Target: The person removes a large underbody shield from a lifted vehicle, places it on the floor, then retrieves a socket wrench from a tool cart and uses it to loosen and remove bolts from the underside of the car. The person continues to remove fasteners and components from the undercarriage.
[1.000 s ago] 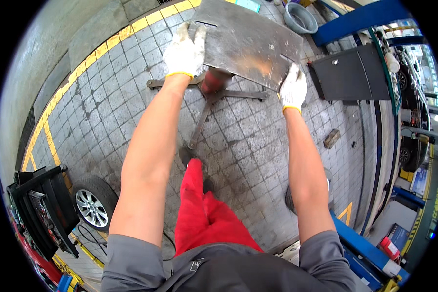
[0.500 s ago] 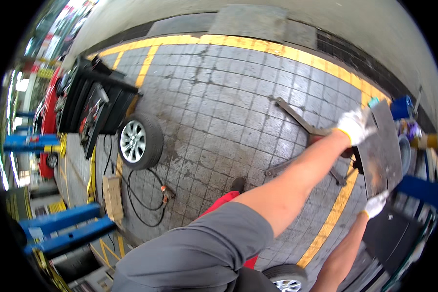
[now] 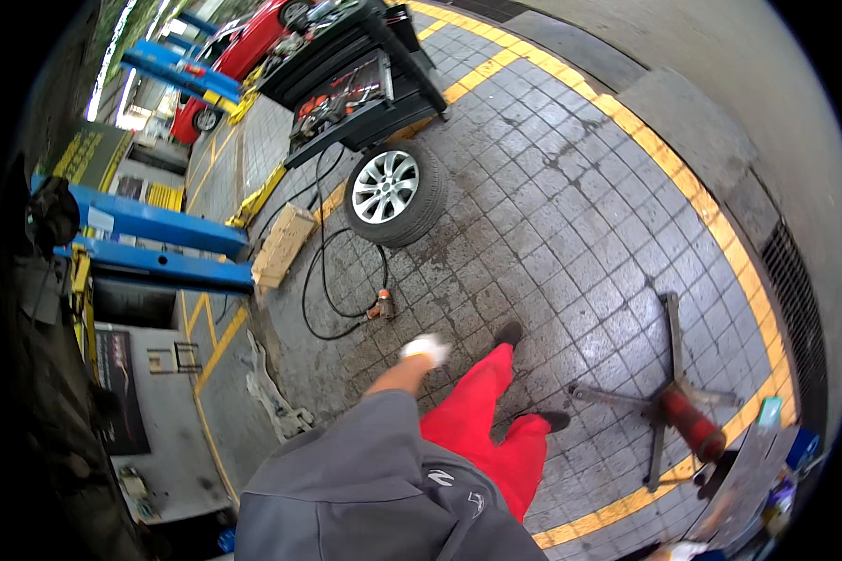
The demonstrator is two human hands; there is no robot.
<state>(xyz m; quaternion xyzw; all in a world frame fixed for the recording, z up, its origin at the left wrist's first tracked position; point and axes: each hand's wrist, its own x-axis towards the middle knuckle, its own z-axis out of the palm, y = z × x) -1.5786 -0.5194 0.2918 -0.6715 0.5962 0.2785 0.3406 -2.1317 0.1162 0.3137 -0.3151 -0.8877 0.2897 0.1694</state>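
Observation:
My left hand point(image 3: 426, 351), in a white glove, hangs in front of my red trousers, apart from any object. Its fingers are blurred by motion. At the lower right edge, part of my gloved right hand point(image 3: 685, 550) shows at the near end of a flat, worn metal plate point(image 3: 748, 481); its fingers are mostly cut off. Beside the plate is a red cylindrical stand point(image 3: 690, 423) with several splayed grey legs on the tiled floor. A small green item point(image 3: 770, 411) lies by the plate's far end.
An alloy wheel with its tyre point(image 3: 430, 201) stands ahead. Nearby lie a looped black hose point(image 3: 320, 299) with an orange-and-grey tool point(image 3: 381, 306) and a cardboard box point(image 3: 283, 245). Beyond are a black tool trolley point(image 3: 410, 93), blue lift arms point(image 3: 168, 276) and a red car point(image 3: 253, 42).
My left hand has left the metal plate and swung left, to in front of my legs. The view has turned left, so the plate and my right hand now sit at the lower right.

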